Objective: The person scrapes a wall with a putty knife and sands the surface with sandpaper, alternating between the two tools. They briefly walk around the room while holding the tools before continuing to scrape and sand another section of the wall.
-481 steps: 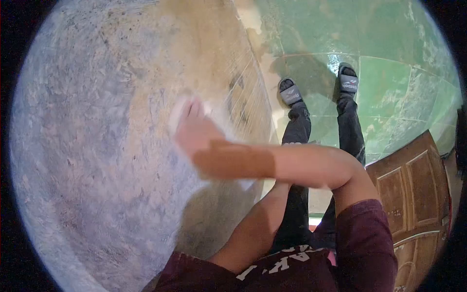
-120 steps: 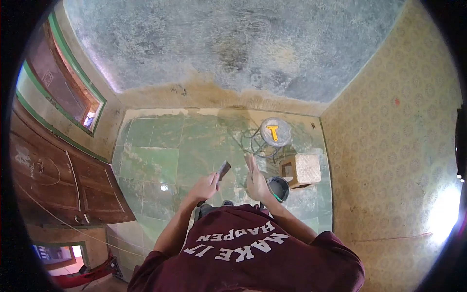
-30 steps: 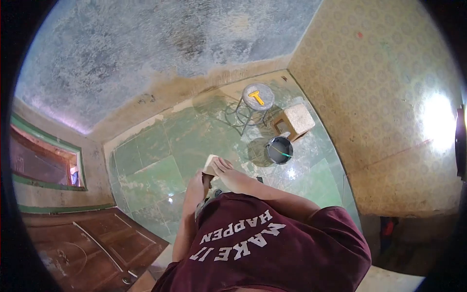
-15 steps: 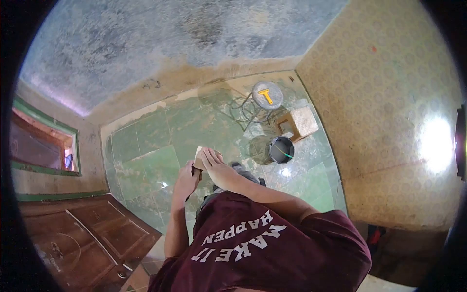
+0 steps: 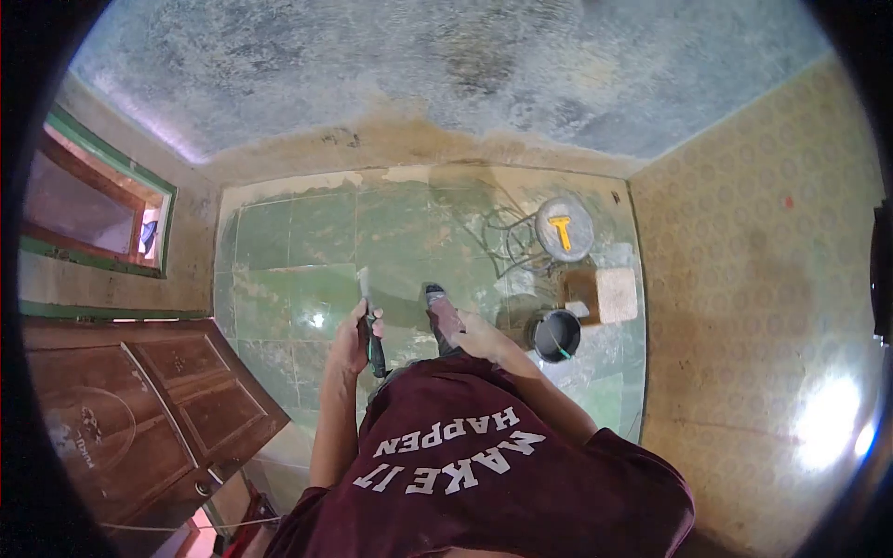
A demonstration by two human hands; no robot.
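My left hand (image 5: 350, 338) is closed round the handle of a scraper (image 5: 374, 346) with a black and green grip. Its pale blade points up and away from me. My right hand (image 5: 479, 337) is to the right, apart from the scraper, with its fingers bent against a dull pinkish piece (image 5: 446, 317). What that piece is, I cannot make out. Just beyond it shows the dark tip of a foot (image 5: 434, 291).
A yellow scraper (image 5: 560, 232) lies on a round stool (image 5: 577, 246) at the right. Near it are a pale-topped box (image 5: 616, 296) and a dark bucket (image 5: 555, 337) with a green-handled tool. A brown door (image 5: 186, 391) stands at left, below a window (image 5: 93, 200).
My hands have moved apart: the right hand has left the scraper in my left hand and shifted right. The pale piece between them no longer shows there. The view has turned, moving the stool and bucket rightward.
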